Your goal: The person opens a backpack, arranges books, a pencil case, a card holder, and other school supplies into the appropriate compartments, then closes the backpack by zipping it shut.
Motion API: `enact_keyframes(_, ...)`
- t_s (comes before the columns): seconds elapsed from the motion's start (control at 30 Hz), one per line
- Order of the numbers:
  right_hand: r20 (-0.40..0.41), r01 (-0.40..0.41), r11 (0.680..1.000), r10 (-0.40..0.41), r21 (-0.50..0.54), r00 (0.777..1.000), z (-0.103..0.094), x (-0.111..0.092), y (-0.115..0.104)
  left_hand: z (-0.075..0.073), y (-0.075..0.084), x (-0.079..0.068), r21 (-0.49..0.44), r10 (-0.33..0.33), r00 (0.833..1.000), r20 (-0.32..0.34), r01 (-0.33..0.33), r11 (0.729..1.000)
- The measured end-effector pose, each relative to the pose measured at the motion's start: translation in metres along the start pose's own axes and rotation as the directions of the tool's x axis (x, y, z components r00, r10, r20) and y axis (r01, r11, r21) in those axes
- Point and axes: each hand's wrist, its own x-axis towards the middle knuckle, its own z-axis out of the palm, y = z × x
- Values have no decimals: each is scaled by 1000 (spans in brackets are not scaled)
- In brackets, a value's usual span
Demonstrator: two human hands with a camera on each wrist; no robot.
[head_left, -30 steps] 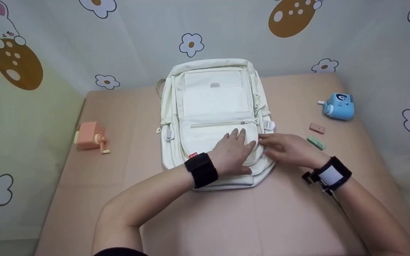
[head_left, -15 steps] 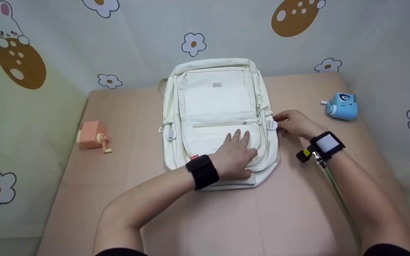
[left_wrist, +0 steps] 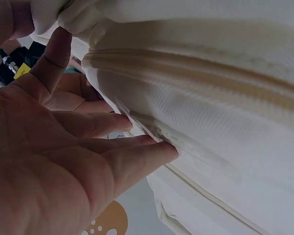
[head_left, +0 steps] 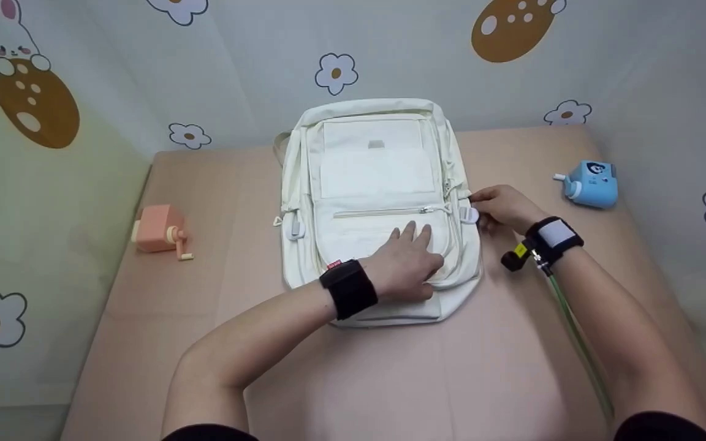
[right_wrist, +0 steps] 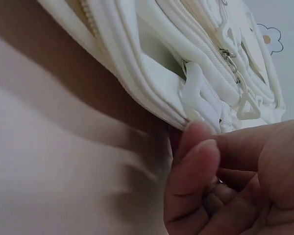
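Note:
A cream backpack (head_left: 377, 171) lies front side up on the table, its front pocket zip (head_left: 383, 212) running across the middle. My left hand (head_left: 405, 263) rests on the lower front with spread fingers; in the left wrist view its fingertips (left_wrist: 166, 152) touch the fabric. At the bag's right side, my right hand (head_left: 506, 207) has curled fingers and pinches the edge beside a white plastic buckle (right_wrist: 201, 98). What exactly sits between thumb and finger is hidden. A triangular zip pull (right_wrist: 248, 108) hangs above that hand in the right wrist view.
On the left of the table (head_left: 236, 343) stands a pink pencil sharpener (head_left: 160, 229) with a crank. A blue crank sharpener (head_left: 595, 184) is at the back right. Flower-printed cloth (head_left: 255, 67) hangs close behind. A green cable (head_left: 576, 337) runs along the right forearm.
My right hand has moved up along the bag's right side to the buckle, and its arm now covers the pink and green erasers. The left hand stays on the bag's front.

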Motion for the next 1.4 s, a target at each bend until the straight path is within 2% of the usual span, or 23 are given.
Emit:
enact_keyframes(0.3, -38, -41, 998, 43, 51, 998, -3, 1, 1, 2, 1, 0, -8, -3, 1000, -12, 3, 1000)
enact_keyframes(0.4, 0, -71, 988, 71, 141, 997, -4, 4, 2, 3, 1, -1, -15, -12, 1000, -17, 12, 1000)
enact_keyframes(0.47, 51, -111, 961, 101, 253, 994, -5, 7, 4, 3, 0, -1, -20, -21, 1000, -18, 20, 1000)
enact_keyframes(0.53, 98, -156, 913, 128, 376, 987, -5, 9, 7, 3, 0, -1, -27, -25, 1000, -17, 25, 999)
enact_keyframes(0.6, 128, -188, 870, 145, 456, 981, -5, 11, 9, 3, 1, -1, -33, -23, 1000, -15, 23, 999)
enact_keyframes(0.73, 175, -206, 814, 131, 543, 976, -5, 13, 11, 3, 0, 0, -47, -24, 1000, -12, 23, 999)
enact_keyframes(0.83, 212, -226, 761, 118, 608, 970, -5, 14, 12, 3, 0, 0, -55, -25, 1000, -12, 25, 998)
enact_keyframes(0.9, 205, -216, 765, 112, 607, 972, -5, 14, 12, 3, -1, 0, -54, -26, 1000, -16, 25, 998)
enact_keyframes(0.97, 166, -179, 818, 103, 547, 981, -4, 13, 12, 4, -1, 0, -50, -26, 999, -20, 25, 998)
enact_keyframes(1.07, 57, -82, 934, 66, 348, 996, -1, 11, 10, 5, -1, 0, -40, -24, 999, -27, 22, 999)
enact_keyframes(1.13, -18, -22, 981, 26, 192, 1000, 1, 10, 8, 5, -1, 0, -37, -22, 999, -29, 21, 999)
enact_keyframes(1.2, -69, 29, 998, -25, 52, 997, 2, 9, 7, 5, -1, 0, -37, -24, 999, -30, 23, 999)
enact_keyframes(1.27, -96, 73, 995, -79, -64, 992, 4, 7, 7, 5, -1, 0, -38, -27, 999, -28, 26, 999)
enact_keyframes(1.4, -120, 153, 954, -189, -259, 975, 5, 2, 8, 5, -2, 0, -52, -30, 999, -24, 29, 998)
